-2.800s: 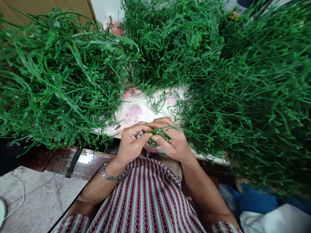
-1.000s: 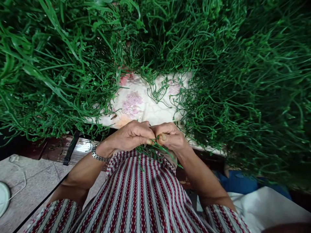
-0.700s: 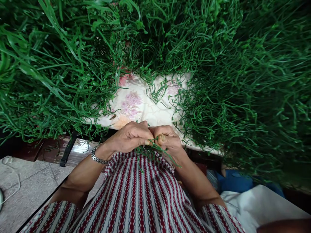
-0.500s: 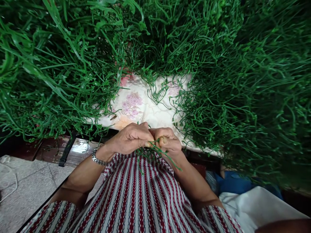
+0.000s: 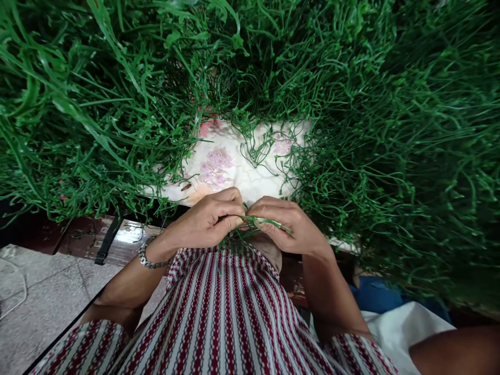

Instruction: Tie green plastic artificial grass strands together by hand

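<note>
Just above the waist of a red-and-white striped garment point(image 5: 234, 312), at the near edge of a flower-printed cloth point(image 5: 250, 182), two bare hands meet with fingertips nearly touching. The left hand point(image 5: 216, 221), with a metal-link bracelet point(image 5: 148, 255) at its wrist, pinches one end of a thin green artificial stem point(image 5: 267, 221) between thumb and forefinger. The right hand point(image 5: 291, 221) curls around the same stem, which lies along its thumb; how tightly those fingers press cannot be told. More green sprigs point(image 5: 238, 240) hang below the hands, against the garment.

Heaped greenery surrounds the cloth on three sides — a left pile point(image 5: 97, 114) with broader fronds, a far pile point(image 5: 281, 57) and a right pile point(image 5: 383, 156) of fine stems. One loose cluster point(image 5: 255, 152) rests on the cloth, at the edge of the far pile.

The step in hand seems to be close fingertip work on the stem; the next move probably calls for a steady left pinch and a light right thumb — the junction itself is too small to read.
</note>
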### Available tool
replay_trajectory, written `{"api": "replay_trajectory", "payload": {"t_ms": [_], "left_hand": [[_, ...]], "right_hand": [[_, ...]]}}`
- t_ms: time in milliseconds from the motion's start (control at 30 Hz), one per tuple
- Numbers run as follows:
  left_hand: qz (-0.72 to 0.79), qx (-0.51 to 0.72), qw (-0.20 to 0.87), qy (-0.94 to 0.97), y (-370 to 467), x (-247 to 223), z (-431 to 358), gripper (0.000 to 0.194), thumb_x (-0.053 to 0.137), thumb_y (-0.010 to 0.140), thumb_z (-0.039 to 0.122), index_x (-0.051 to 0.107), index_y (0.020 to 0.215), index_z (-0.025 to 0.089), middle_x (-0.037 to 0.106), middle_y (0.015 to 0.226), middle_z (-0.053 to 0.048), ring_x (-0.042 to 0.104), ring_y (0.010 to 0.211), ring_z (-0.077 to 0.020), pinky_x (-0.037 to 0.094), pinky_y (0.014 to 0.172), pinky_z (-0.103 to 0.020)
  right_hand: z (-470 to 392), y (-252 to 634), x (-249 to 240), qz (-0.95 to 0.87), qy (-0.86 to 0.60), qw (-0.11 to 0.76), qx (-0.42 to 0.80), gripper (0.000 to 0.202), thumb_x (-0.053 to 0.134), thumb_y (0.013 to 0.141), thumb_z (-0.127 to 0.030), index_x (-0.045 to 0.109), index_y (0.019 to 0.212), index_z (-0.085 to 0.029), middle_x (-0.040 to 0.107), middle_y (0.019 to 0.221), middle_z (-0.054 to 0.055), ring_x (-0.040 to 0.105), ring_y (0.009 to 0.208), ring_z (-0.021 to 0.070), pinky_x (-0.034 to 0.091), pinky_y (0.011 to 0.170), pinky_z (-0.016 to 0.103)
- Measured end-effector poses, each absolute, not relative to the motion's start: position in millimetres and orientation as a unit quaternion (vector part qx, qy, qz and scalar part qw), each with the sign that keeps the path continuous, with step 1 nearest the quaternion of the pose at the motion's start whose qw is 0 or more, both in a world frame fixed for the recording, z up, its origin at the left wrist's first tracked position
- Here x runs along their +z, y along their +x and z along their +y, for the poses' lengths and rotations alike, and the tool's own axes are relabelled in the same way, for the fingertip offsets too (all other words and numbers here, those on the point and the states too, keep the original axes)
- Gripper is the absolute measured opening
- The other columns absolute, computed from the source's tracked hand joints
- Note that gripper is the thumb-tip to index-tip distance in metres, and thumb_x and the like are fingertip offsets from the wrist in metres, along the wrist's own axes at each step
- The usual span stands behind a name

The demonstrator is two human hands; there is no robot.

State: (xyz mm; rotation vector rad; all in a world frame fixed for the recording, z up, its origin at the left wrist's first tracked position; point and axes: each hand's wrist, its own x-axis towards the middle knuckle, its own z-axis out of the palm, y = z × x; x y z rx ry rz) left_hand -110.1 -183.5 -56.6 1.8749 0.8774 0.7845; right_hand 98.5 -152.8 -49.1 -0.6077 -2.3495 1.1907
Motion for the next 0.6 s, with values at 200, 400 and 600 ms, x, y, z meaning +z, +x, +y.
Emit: {"api": "replay_trajectory", "payload": {"t_ms": [200,400,600], "left_hand": [[0.411,0.263,0.402,0.775,-106,-56,-188,0.018,0.040,0.083,0.012,0.055,0.074,0.014,0.051,0.065,0.001,0.045,0.062,-0.0099,0.035,0.061,-0.022],[0.435,0.263,0.365,0.780,-100,-59,-188,0.023,0.046,0.079,0.016,0.048,0.057,0.015,0.043,0.052,0.004,0.040,0.053,-0.0085,0.030,0.055,-0.022],[0.375,0.242,0.342,0.827,-100,-63,-184,0.028,0.044,0.076,0.009,0.042,0.048,0.016,0.042,0.046,0.004,0.036,0.047,-0.0086,0.029,0.054,-0.025]], "right_hand": [[-155,94,-45,-0.898,-0.246,0.169,0.323,0.018,0.043,0.089,-0.022,0.058,0.095,-0.014,0.062,0.087,0.009,0.054,0.082,0.0172,0.043,0.076,0.031],[-156,91,-47,-0.921,-0.253,0.146,0.257,0.015,0.044,0.087,-0.023,0.056,0.086,-0.015,0.057,0.079,0.007,0.050,0.075,0.0165,0.040,0.071,0.030],[-149,92,-49,-0.934,-0.167,0.134,0.287,0.022,0.038,0.087,-0.020,0.047,0.067,-0.018,0.045,0.065,0.001,0.040,0.063,0.0136,0.035,0.063,0.027]]}}
